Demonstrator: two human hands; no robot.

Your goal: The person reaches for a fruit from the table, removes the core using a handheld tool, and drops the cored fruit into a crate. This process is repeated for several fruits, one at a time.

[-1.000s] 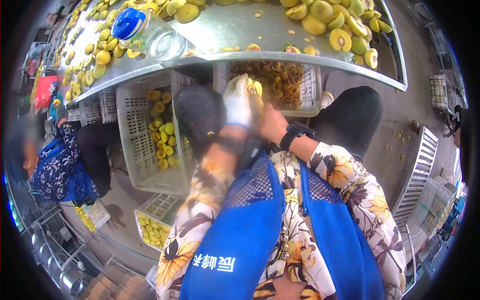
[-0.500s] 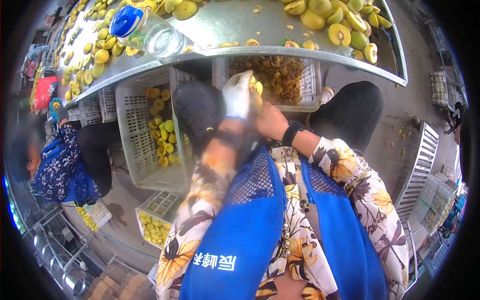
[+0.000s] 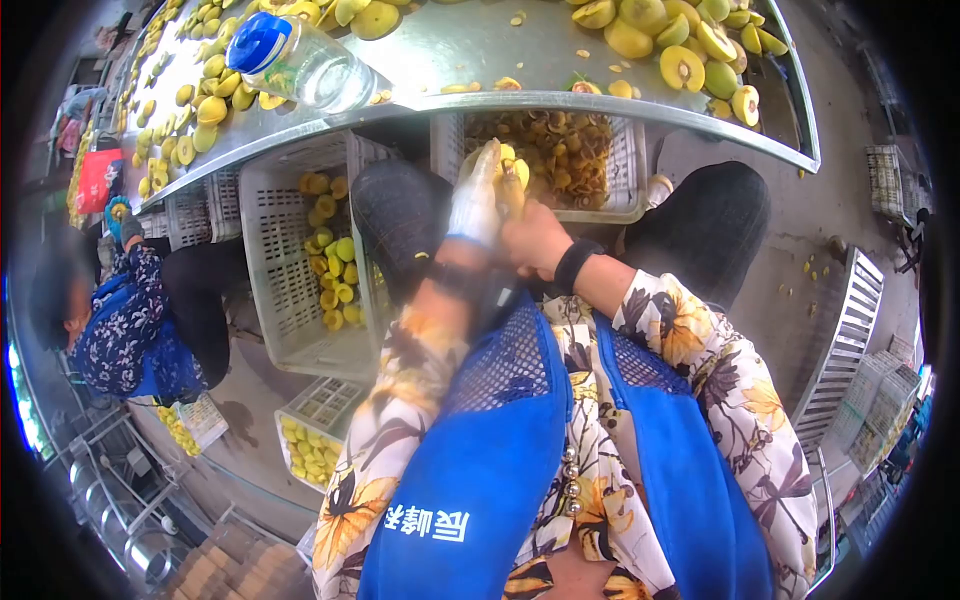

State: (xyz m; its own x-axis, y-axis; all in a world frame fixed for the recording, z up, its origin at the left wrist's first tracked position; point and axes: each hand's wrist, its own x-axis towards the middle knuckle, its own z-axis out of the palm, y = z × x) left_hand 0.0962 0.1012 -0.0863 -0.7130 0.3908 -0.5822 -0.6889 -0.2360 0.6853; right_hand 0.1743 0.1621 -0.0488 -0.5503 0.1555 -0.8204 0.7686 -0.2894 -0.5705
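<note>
Yellow fruit (image 3: 510,178), a halved piece, sits pinched in the white-gloved left hand (image 3: 476,200), fingers closed around it, just above the crate of pits (image 3: 625,165). The bare right hand (image 3: 535,240) presses against it from below; whether its fingers grip a tool I cannot tell. Since 1 second ago both hands have lifted slightly toward the steel surface (image 3: 450,50) edge, so the coring work looks mid-stroke.

White glove (image 3: 476,205) on the left hand, yellow fruit (image 3: 511,178) in its grip; blue apron (image 3: 480,470), floral sleeves (image 3: 700,370), blue-capped bottle (image 3: 296,62) beyond.
</note>
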